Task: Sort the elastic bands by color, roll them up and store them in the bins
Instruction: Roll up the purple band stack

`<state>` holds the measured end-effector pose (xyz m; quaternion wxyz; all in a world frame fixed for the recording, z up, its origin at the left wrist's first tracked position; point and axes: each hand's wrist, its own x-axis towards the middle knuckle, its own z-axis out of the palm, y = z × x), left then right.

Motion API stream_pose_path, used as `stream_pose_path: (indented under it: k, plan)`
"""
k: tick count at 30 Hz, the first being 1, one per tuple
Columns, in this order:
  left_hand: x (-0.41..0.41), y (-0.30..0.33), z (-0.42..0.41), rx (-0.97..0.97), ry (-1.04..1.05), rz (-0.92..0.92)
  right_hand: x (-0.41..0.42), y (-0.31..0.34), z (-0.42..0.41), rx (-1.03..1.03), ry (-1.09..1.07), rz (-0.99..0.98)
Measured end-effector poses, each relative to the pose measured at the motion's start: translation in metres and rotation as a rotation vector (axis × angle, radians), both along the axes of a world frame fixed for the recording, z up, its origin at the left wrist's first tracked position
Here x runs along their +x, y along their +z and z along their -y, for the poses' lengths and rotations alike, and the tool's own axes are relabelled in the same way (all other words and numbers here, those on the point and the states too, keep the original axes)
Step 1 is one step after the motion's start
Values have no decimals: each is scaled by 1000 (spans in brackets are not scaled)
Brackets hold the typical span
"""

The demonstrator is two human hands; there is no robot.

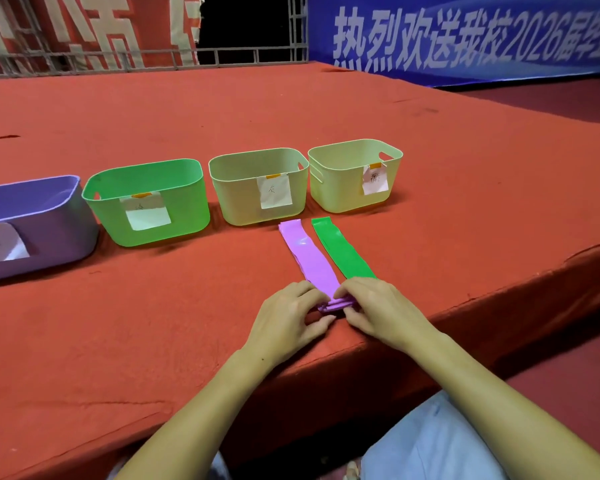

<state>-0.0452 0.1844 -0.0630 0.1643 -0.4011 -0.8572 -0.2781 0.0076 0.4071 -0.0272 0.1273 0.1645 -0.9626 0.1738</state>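
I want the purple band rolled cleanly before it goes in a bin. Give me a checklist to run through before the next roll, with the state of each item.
1. Both hands on the roll: ok. The left hand and right hand pinch the rolled near end of the purple band.
2. Band straight ahead of the roll: ok, it lies flat toward the bins.
3. Green band out of the way: ok on its far part, beside and apart from the purple; its near end is hidden under the right hand, cannot tell.
4. Roll tight and even: cannot tell, fingers cover it.
5. Purple bin open: ok; contents cannot tell.
6. Clearance from the table edge: ok.
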Motion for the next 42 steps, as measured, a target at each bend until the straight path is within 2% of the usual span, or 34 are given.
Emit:
stream_pose_path:
  k: [3, 8, 13, 17, 23, 29, 35, 39, 42]
  plan:
    - [-1, 3, 14, 39, -14, 45, 4, 3, 7, -155, -18, 58]
    - [6, 4, 44, 68, -92, 135, 9, -1, 22, -358, 88, 170]
    - [23, 2, 68, 50, -37, 151, 14, -9, 40, -490, 149, 239]
    - [23, 8, 69, 63, -19, 242, 10, -9, 43, -483, 126, 261]
    - [10, 20, 69, 90, -114, 423, 11, -12, 41, -471, 59, 275]
    - [10, 24, 61, 135, -124, 410, 9, -9, 50, -493, -34, 249]
    - [-7, 24, 50, 83, -33, 492, 7, -14, 52, -651, -76, 252]
    - [-11, 18, 47, 59, 28, 592, 9, -18, 53, -469, -22, 78]
    - [-11, 15, 45, 55, 104, 585, 9, -18, 54, -342, 7, 3]
